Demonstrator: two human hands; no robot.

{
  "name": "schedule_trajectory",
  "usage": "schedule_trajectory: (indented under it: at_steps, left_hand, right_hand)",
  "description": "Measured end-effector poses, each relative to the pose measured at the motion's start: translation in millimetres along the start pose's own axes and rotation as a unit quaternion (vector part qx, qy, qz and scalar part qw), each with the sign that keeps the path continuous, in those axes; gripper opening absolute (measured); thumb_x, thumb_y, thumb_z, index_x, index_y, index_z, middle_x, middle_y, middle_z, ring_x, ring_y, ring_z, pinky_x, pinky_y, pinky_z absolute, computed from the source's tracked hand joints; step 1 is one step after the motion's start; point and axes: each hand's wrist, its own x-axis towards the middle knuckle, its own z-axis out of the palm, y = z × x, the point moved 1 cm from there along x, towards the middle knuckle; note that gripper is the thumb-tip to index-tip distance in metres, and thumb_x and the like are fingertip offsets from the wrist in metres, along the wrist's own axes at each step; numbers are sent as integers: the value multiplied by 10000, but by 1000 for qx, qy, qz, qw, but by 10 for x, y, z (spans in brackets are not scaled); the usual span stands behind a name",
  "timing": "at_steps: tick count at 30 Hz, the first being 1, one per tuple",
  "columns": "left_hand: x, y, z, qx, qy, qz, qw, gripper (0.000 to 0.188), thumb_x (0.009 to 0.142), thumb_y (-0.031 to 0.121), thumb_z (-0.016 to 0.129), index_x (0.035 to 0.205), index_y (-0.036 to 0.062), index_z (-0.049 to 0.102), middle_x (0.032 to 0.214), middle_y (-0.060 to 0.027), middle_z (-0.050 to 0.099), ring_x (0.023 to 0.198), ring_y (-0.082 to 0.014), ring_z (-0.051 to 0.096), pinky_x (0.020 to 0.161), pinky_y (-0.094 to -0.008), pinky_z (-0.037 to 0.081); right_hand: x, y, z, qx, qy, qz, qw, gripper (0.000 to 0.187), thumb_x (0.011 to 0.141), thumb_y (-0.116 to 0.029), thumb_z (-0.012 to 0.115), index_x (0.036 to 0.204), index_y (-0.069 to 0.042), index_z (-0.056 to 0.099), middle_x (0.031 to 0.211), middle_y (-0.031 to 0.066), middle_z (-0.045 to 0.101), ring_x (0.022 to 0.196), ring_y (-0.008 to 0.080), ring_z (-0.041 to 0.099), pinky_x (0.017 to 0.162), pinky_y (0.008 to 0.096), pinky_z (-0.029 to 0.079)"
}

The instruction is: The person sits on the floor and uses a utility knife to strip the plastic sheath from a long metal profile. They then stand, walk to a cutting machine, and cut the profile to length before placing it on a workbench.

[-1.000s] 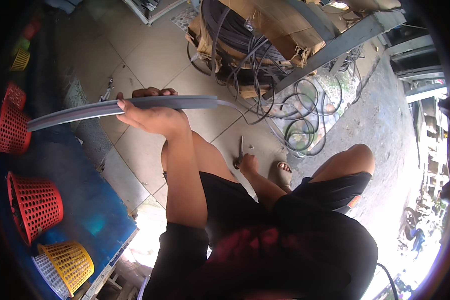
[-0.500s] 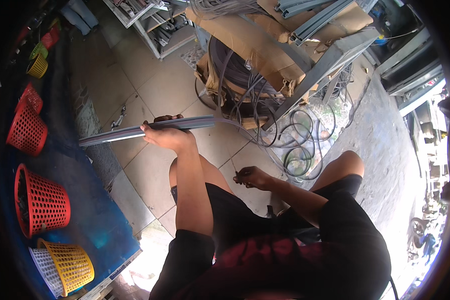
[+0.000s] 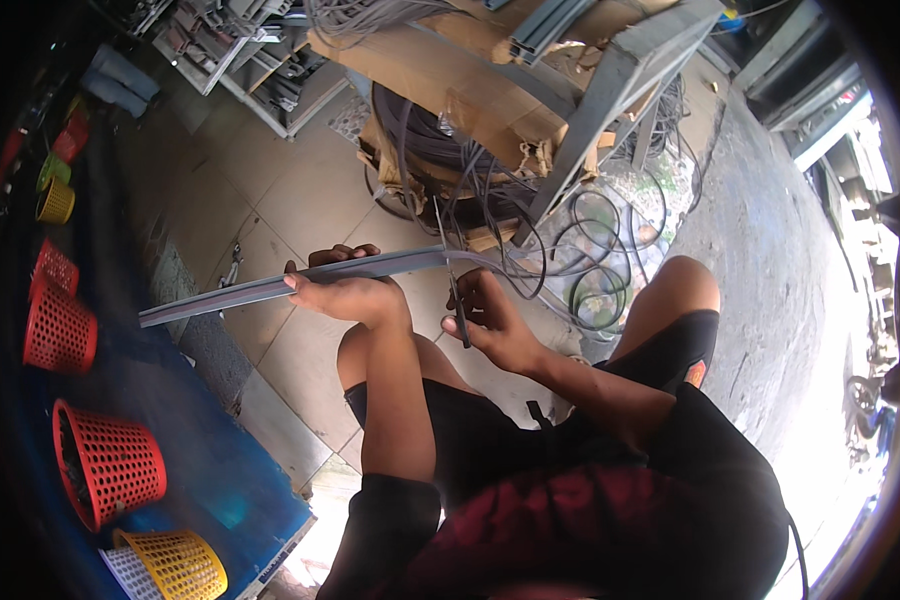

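Observation:
My left hand (image 3: pixel 345 290) grips a long grey channel profile (image 3: pixel 220 297), palm under it and fingers over its far side. A flexible grey strip lies along the profile and runs out past its right end as a loose tail (image 3: pixel 485 263). My right hand (image 3: pixel 492 322) is closed on a thin-bladed knife (image 3: pixel 464 325) with a dark handle. Its long narrow blade points up and away, crossing the strip at the profile's right end. Whether the blade touches the strip, I cannot tell.
Coils of grey strip (image 3: pixel 410 125) sit in a torn cardboard box (image 3: pixel 450 85) ahead, with loops trailing onto the floor. Red baskets (image 3: pixel 120 470) and a yellow basket (image 3: pixel 175 565) stand on a blue surface (image 3: pixel 220 470) at left. Pliers-like metal tools (image 3: pixel 232 268) lie on the floor.
My right hand has risen from near my knee to the profile's right end, bringing the knife blade across the strip. The left hand still holds the profile, and the whole view has shifted.

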Motion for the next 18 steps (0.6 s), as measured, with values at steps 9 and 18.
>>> schedule_trajectory:
  at_steps: [9, 18]
  left_hand:
    - [-53, -99, 70, 47, -14, 94, 994, 690, 1006, 744, 520, 1344, 153, 408, 882, -72, 485, 657, -215, 500, 518, -362, 426]
    - [155, -263, -25, 28, -3, 52, 998, 600, 1037, 687, 462, 1312, 155, 434, 869, -52, 490, 688, -214, 511, 558, -383, 420]
  right_hand:
    - [-17, -224, -50, -103, 63, 46, 992, 496, 916, -346, 892, 1015, -48, 507, 864, 2, 522, 728, 59, 463, 609, 265, 396]
    - [-33, -169, 78, 74, 80, 70, 992, 367, 951, -208, 873, 911, -48, 545, 750, -14, 579, 694, 47, 521, 605, 267, 420]
